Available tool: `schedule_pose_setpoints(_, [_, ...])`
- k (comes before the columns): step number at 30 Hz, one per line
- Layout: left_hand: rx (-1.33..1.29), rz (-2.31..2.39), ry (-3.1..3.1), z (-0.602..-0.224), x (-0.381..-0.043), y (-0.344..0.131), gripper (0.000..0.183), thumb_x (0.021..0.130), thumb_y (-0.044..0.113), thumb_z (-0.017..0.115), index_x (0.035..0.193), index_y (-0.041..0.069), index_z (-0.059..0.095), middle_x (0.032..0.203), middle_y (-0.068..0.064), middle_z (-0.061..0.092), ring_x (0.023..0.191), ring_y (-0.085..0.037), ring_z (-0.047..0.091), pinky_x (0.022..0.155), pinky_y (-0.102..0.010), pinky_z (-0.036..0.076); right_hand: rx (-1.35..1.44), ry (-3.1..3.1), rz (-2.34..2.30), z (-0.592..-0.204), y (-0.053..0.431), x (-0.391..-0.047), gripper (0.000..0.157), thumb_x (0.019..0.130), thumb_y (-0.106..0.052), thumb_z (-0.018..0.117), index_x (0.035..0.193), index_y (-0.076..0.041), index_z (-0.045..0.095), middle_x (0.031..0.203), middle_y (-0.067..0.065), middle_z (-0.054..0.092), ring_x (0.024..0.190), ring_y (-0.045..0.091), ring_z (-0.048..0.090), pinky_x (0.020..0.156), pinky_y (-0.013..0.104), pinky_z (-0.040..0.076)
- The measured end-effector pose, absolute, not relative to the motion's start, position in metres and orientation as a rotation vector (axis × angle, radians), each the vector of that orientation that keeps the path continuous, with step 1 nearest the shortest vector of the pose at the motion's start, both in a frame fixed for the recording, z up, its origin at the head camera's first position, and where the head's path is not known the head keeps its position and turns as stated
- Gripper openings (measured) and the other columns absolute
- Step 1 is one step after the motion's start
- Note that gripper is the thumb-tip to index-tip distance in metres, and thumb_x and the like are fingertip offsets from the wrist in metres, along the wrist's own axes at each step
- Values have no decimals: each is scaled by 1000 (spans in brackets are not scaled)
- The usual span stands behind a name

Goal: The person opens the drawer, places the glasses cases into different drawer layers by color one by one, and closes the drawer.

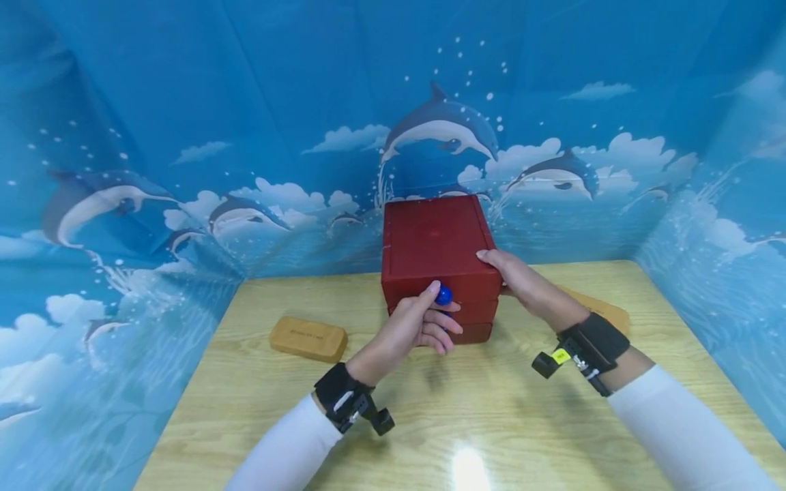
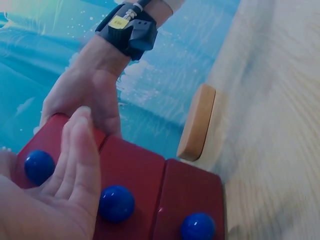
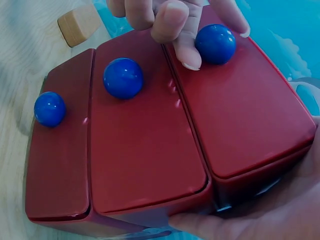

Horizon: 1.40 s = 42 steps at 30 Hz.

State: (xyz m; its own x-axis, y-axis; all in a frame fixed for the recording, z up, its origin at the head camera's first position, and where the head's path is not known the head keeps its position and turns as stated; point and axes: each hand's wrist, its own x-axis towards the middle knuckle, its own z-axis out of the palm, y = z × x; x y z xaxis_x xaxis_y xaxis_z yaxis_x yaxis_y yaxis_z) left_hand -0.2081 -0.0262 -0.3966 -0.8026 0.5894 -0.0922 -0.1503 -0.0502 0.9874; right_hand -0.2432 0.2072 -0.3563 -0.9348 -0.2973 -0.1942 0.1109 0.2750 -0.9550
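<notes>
A red box with three stacked drawers point(image 1: 432, 239) stands at the back of the table, each front bearing a round blue knob. My left hand point(image 1: 417, 320) has its thumb and index finger on either side of the top drawer's knob point(image 3: 216, 44); the other fingers reach across in front of the middle knob point(image 3: 123, 78). The bottom knob point(image 3: 49, 109) is untouched. My right hand point(image 1: 528, 283) holds the box at its front right edge, thumb on the top and fingers along the right side. All the drawer fronts sit nearly flush.
A tan oblong block with lettering point(image 1: 308, 339) lies on the wooden table point(image 1: 245, 423) left of the box. Another tan block point(image 1: 598, 310) lies to the right, partly hidden behind my right wrist. A blue dolphin-print curtain point(image 1: 307, 82) surrounds the back and sides.
</notes>
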Motion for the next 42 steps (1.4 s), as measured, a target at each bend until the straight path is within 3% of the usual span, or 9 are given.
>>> schedule_pose_setpoints(9, [335,1984,1804,-406,-207,-18,62,88,63,51,104,6,68,88,-16,69,65,-26,66,61,-33,55,-194,2194,-1706,-357,210,-245,59,101,-47,34,143,-6,26,134,19,41,119,34,44,98,55,37])
schedule_pose_setpoints(20, [376,2001,1813,-406,-195,-19,57,90,59,52,99,5,69,87,-16,71,62,-24,66,58,-32,55,-215,2210,-1680,-356,211,-244,60,100,-50,34,142,-7,26,133,18,43,117,33,46,99,55,35])
schedule_pose_setpoints(37, [388,1952,1759,-403,-153,-24,53,94,54,49,103,5,69,91,-16,71,62,-24,66,61,-36,56,-244,2204,-1682,-357,213,-243,59,100,-49,35,142,-7,26,132,19,45,114,33,50,92,50,44])
schedule_pose_setpoints(42, [365,1920,1758,-402,-143,-26,51,93,57,48,105,12,69,93,-13,72,66,-26,67,63,-36,56,-239,2202,-1693,-358,212,-244,58,100,-50,36,141,-9,27,130,17,46,112,33,51,88,48,47])
